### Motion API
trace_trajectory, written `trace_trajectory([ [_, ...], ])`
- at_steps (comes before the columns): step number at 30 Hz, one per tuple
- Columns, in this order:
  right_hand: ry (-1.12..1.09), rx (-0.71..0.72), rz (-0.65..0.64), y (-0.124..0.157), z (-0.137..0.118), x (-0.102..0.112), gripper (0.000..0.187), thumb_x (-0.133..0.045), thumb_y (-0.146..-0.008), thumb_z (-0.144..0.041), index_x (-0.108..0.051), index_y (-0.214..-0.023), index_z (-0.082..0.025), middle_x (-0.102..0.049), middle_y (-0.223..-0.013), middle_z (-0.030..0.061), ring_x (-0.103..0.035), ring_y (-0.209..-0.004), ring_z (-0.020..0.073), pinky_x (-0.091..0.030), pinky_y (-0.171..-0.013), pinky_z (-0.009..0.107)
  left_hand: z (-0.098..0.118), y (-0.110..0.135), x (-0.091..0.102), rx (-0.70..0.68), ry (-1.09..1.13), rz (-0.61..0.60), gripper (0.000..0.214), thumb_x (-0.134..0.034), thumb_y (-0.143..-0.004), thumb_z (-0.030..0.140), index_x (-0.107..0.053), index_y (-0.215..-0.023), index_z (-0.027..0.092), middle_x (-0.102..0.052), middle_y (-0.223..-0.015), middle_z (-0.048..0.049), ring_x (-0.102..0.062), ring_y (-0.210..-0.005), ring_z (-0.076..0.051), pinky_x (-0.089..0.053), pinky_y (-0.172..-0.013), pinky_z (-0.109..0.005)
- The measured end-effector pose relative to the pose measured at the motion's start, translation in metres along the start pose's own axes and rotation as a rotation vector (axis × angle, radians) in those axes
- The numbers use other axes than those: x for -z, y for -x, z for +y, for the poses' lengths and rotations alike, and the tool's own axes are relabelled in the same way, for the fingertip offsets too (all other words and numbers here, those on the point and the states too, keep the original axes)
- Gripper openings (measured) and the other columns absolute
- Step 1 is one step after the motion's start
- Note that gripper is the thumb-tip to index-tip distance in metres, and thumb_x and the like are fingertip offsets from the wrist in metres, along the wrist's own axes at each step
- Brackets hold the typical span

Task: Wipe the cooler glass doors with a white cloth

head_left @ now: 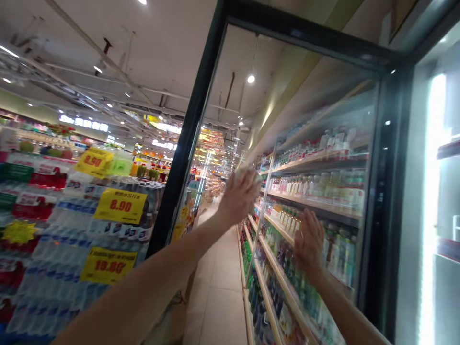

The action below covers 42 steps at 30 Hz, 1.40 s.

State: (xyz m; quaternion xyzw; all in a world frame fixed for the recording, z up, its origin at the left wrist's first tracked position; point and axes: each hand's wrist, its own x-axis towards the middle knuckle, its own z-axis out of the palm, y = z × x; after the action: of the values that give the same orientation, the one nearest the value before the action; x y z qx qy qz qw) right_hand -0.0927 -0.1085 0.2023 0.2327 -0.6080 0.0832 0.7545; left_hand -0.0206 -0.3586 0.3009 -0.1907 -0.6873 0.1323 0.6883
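Note:
An open glass door [287,103] with a black frame stands in front of me. My left hand [240,197] reaches up to the middle of the pane, fingers bent and smeared by motion. A pale patch shows around its fingertips, too blurred to name. Lower and to the right, my right hand [309,242] is raised at the glass with its fingers stretched up, holding nothing that I can see. Whether its palm touches the pane cannot be told.
Through the glass, shelves [282,230] of bottles line the right side of a tiled aisle [219,287]. Stacked packs of bottled water [61,244] with yellow price signs [120,205] stand at left. A bright light strip [431,191] runs inside the cooler at right.

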Motion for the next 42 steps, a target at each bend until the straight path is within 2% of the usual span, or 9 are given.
trace_trajectory([
  [3,0.009,-0.015,-0.019,0.001,0.001,-0.001,0.056,-0.037,-0.086,-0.023,-0.029,-0.142,-0.023,-0.044,-0.139,0.0134,-0.037,-0.131,0.0290,-0.034,-0.102,0.053,0.009,0.017,-0.006,-0.375,0.032,-0.067,0.041,-0.038,-0.090,0.031,-0.042,-0.131,0.028,-0.036,-0.146,-0.0017,-0.026,-0.137,-0.021,-0.020,-0.112,-0.045],
  [9,0.003,-0.024,-0.027,0.001,0.000,-0.002,0.058,-0.036,-0.086,-0.023,-0.026,-0.143,-0.025,-0.042,-0.140,0.0121,-0.036,-0.131,0.0295,-0.035,-0.101,0.054,-0.045,-0.014,0.012,0.334,-0.072,0.040,0.041,-0.044,-0.087,0.027,-0.047,-0.128,0.022,-0.035,-0.145,-0.0100,-0.026,-0.136,-0.031,-0.023,-0.108,-0.054],
  [11,0.000,-0.021,-0.025,0.001,-0.001,-0.002,0.058,-0.036,-0.086,-0.023,-0.025,-0.143,-0.026,-0.042,-0.140,0.0116,-0.036,-0.131,0.0293,-0.035,-0.101,0.054,-0.036,-0.006,0.013,0.250,-0.067,0.030,0.041,-0.044,-0.088,0.028,-0.047,-0.128,0.022,-0.036,-0.145,-0.0100,-0.026,-0.136,-0.031,-0.024,-0.107,-0.054],
  [16,-0.004,-0.002,-0.005,0.002,0.001,-0.004,0.059,-0.038,-0.086,-0.023,-0.024,-0.144,-0.026,-0.042,-0.140,0.0117,-0.037,-0.131,0.0293,-0.034,-0.101,0.055,0.003,0.023,0.006,-0.361,0.011,-0.071,0.035,-0.035,-0.092,0.030,-0.048,-0.125,0.028,-0.041,-0.142,-0.0011,-0.029,-0.135,-0.023,-0.024,-0.110,-0.047],
  [18,0.010,0.003,0.000,0.002,0.001,-0.004,0.059,-0.037,-0.087,-0.022,-0.023,-0.144,-0.026,-0.042,-0.141,0.0118,-0.037,-0.131,0.0296,-0.035,-0.100,0.055,-0.011,0.015,0.007,-0.289,-0.005,-0.055,0.036,-0.034,-0.093,0.030,-0.047,-0.126,0.027,-0.042,-0.142,-0.0018,-0.031,-0.134,-0.022,-0.024,-0.110,-0.048],
  [23,0.022,0.007,-0.004,0.002,0.000,-0.002,0.059,-0.036,-0.088,-0.024,-0.022,-0.145,-0.026,-0.041,-0.142,0.0118,-0.038,-0.130,0.0310,-0.037,-0.099,0.055,-0.049,-0.009,0.012,0.229,-0.071,0.031,0.043,-0.043,-0.089,0.027,-0.043,-0.131,0.021,-0.033,-0.146,-0.0109,-0.023,-0.137,-0.030,-0.021,-0.109,-0.055],
  [29,0.025,0.040,0.013,0.001,0.001,-0.003,0.060,-0.037,-0.088,-0.025,-0.021,-0.145,-0.025,-0.042,-0.141,0.0128,-0.041,-0.128,0.0333,-0.039,-0.097,0.057,-0.003,0.022,0.008,-0.299,0.011,-0.045,0.044,-0.039,-0.091,0.026,-0.038,-0.135,0.020,-0.038,-0.144,-0.0029,-0.025,-0.137,-0.017,-0.020,-0.113,-0.036],
  [35,-0.015,-0.009,0.026,0.004,0.005,-0.002,0.060,-0.037,-0.087,-0.027,-0.021,-0.145,-0.033,-0.040,-0.143,0.0081,-0.041,-0.128,0.0332,-0.038,-0.098,0.059,-0.017,0.026,0.018,-0.018,-0.023,-0.052,0.057,-0.055,-0.082,0.046,-0.041,-0.133,0.024,-0.030,-0.148,-0.0075,-0.021,-0.138,-0.030,-0.021,-0.110,-0.053],
  [42,-0.446,0.165,0.008,-0.063,-0.083,0.002,0.060,-0.036,-0.088,-0.023,-0.018,-0.145,-0.029,-0.027,-0.149,0.0090,-0.034,-0.133,0.0289,-0.042,-0.099,0.053,-0.007,0.025,0.013,0.021,-0.010,-0.072,0.057,-0.046,-0.087,0.042,-0.032,-0.138,0.022,-0.028,-0.149,-0.0065,-0.019,-0.139,-0.026,-0.019,-0.112,-0.049],
])
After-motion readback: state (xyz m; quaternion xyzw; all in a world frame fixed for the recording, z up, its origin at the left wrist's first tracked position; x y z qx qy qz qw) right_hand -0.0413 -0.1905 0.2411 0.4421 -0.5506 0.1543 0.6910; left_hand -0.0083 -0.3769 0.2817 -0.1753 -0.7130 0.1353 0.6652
